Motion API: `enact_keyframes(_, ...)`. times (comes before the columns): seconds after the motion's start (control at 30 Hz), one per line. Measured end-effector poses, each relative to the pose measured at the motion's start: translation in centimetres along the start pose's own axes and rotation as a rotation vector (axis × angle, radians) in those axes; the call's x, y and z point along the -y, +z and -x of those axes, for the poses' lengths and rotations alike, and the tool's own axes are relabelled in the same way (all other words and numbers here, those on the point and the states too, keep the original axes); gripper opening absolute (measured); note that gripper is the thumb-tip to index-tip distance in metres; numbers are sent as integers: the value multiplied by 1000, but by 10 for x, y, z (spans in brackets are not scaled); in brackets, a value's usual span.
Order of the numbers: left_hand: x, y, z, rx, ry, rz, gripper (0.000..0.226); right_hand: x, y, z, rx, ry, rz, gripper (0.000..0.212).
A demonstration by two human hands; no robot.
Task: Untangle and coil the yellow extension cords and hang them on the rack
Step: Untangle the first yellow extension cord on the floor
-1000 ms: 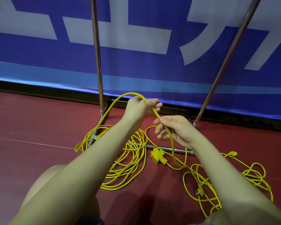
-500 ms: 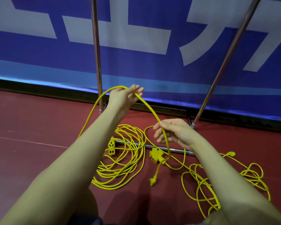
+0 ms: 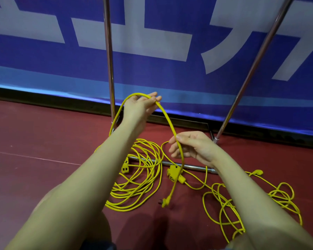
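Yellow extension cord (image 3: 167, 120) arcs between both hands in front of the rack base bar (image 3: 188, 166): the left hand (image 3: 141, 105) has fingers curled over its top, the right hand (image 3: 190, 147) pinches it lower, and the plug (image 3: 165, 202) dangles just above the floor. Swinging, that plug may snag the coiled pile (image 3: 134, 184) left of the bar or the multi-outlet block (image 3: 173, 173), retangling them. Large white banner characters behind are cropped, unreadable.

Yellow cords (image 3: 167, 121) smooth plastic sheath, slight gloss; rack (image 3: 108, 56) poles shiny chrome metal; floor (image 3: 34, 134) matt maroon; banner (image 3: 170, 73) blue, printed, matt.
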State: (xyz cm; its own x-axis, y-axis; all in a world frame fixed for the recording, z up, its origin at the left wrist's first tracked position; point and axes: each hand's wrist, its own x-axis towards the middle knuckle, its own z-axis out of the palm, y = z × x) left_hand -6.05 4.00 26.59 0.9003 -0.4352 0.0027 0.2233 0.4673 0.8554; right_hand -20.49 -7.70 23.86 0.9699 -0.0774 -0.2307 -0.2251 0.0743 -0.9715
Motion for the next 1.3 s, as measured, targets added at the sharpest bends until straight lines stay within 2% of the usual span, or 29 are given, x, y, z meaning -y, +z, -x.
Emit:
enact_keyframes(0.17,6,-7,-4,22,-143,-12,8,0,-3,2,42,-25,-15,21)
enact_keyframes(0.3,8,-7,-7,55,-299,-15,17,9,-7,2,-86,-161,-156,16)
enact_keyframes(0.43,18,-2,3,133,-423,-114,25,17,-10,2,-181,-262,-364,14)
enact_keyframes(0.63,33,5,18,372,-515,-434,44,24,-10,-3,-265,-390,-597,17)
enact_keyframes(0.73,37,7,23,524,-547,-503,52,27,-13,-5,-276,-423,-677,17)
enact_keyframes(0.83,39,7,27,644,-572,-528,55,26,-16,-6,-319,-409,-640,16)
enact_keyframes(1.07,38,10,34,723,-489,-427,40,23,-23,-3,-402,-386,-586,12)
enact_keyframes(1.2,53,13,36,729,-577,-302,32,21,-25,-2,-402,-383,-536,13)
enact_keyframes(1.3,56,13,33,760,-616,-358,40,20,-23,-4,-407,-381,-486,10)
